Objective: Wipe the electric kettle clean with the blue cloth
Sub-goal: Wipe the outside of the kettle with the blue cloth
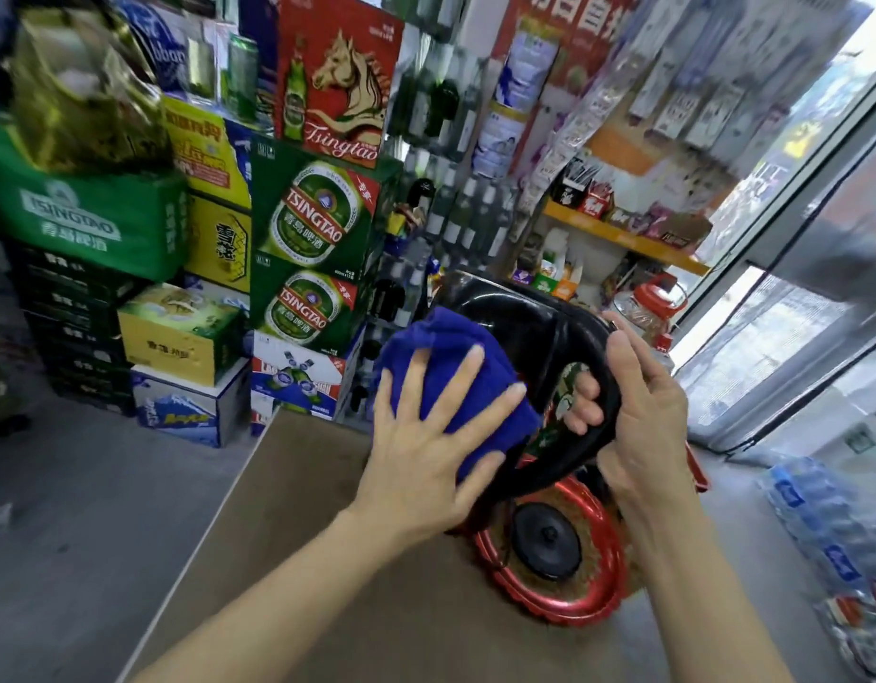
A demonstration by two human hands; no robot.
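- electric kettle (514,313): black body, lifted clear of the table (327,534) and tipped on its side, presumably so the cloth can reach its wall; it is the landmark for every item below.
- right hand (642,416): on the kettle's right, fingers curled shut around the looped handle (598,386); judged to be the steadying grip that carries the weight.
- blue cloth (455,386): bunched against the kettle's left flank.
- left hand (426,451): flat on the cloth, 4 fingers spread wide and not closed around anything; the open palm presses the cloth to the kettle, spreading the contact for wiping.
- power base (546,539): black disc directly below the kettle, sitting in a red tray (598,603); the kettle is apart from it.
- beer cartons (317,224): stacked well behind and left of the kettle, not involved.
- stage: wiping appears under way; how much surface is done cannot be told.
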